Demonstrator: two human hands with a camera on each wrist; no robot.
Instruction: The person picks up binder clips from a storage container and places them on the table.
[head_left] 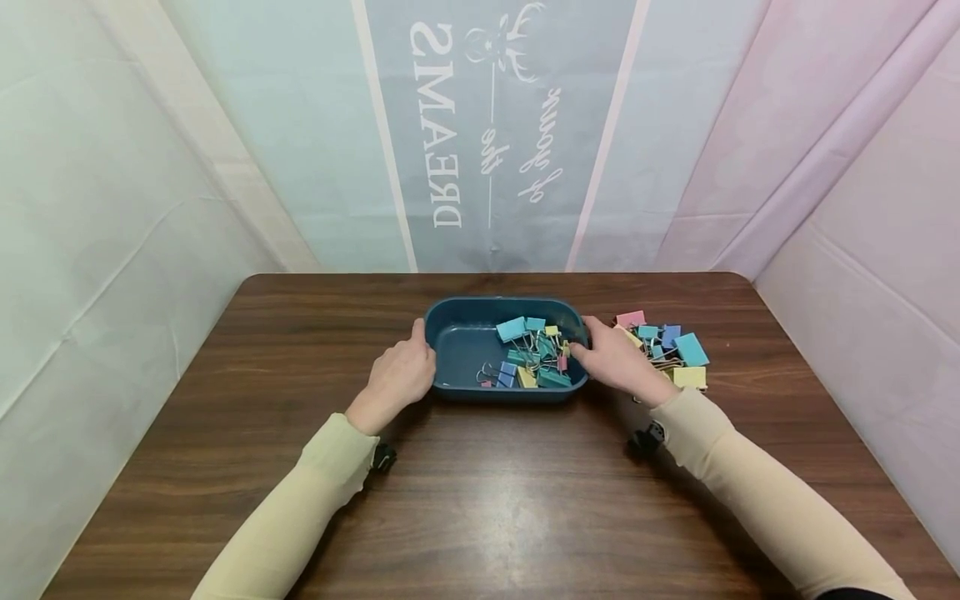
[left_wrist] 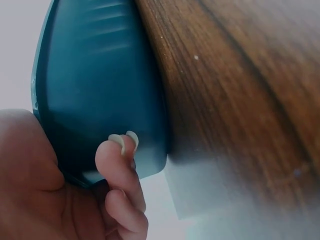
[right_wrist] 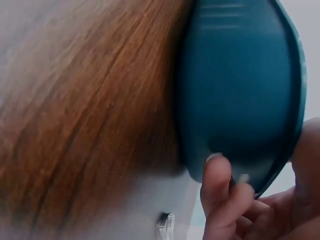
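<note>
A dark teal plastic bin (head_left: 468,354) stands near the back of the table, between both hands. My left hand (head_left: 401,368) grips its left end; in the left wrist view the curled fingers (left_wrist: 117,160) lie against the outer wall (left_wrist: 105,90). At the opposite end, my right hand (head_left: 617,358) holds the rim, thumb over the inside and fingers (right_wrist: 217,180) on the outer wall (right_wrist: 240,90). Colourful binder clips (head_left: 553,377) lie jumbled in the bin's right half, while its left half shows bare floor.
Right of the bin, partly behind my right hand, lies a loose pile of binder clips (head_left: 690,350) in blue, yellow, pink and teal. The brown wooden table (head_left: 495,492) meets a printed cloth backdrop (head_left: 487,167) behind, with pale cloth on both sides.
</note>
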